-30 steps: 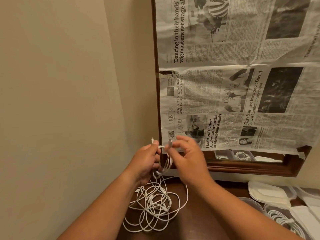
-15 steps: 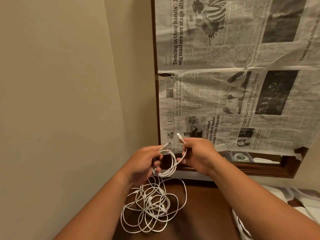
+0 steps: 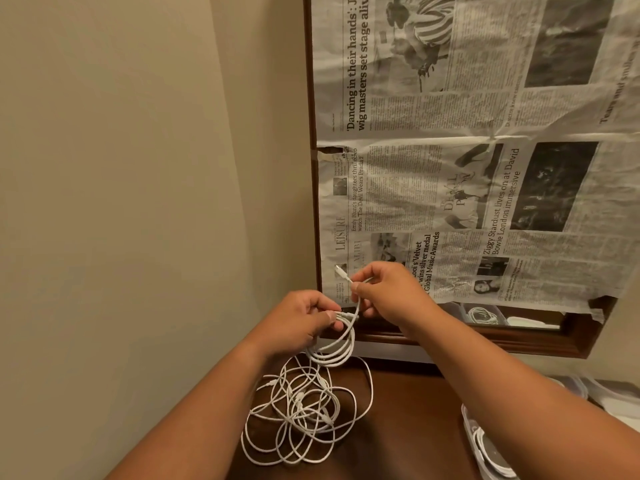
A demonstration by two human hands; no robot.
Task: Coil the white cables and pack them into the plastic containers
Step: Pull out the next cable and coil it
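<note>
left hand point(image 3: 304, 323) grips one coiled cable point(image 3: 341, 353), right hand point(image 3: 391, 292) pinches its loose end point(image 3: 342, 273).

Open tabletop point(image 3: 415, 427) lies between the tangled cable pile point(image 3: 304, 414) and container point(image 3: 468, 424); wall point(image 3: 121, 202) blocks the left.

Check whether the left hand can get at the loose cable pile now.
Likely yes: the loose cable pile lies uncovered just below the left hand, but that hand is gripping the coil.

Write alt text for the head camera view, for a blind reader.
Two hands coil a white cable: the left hand grips the loops, the right hand pinches its free end. Tangled cables lie on the table below.
</note>
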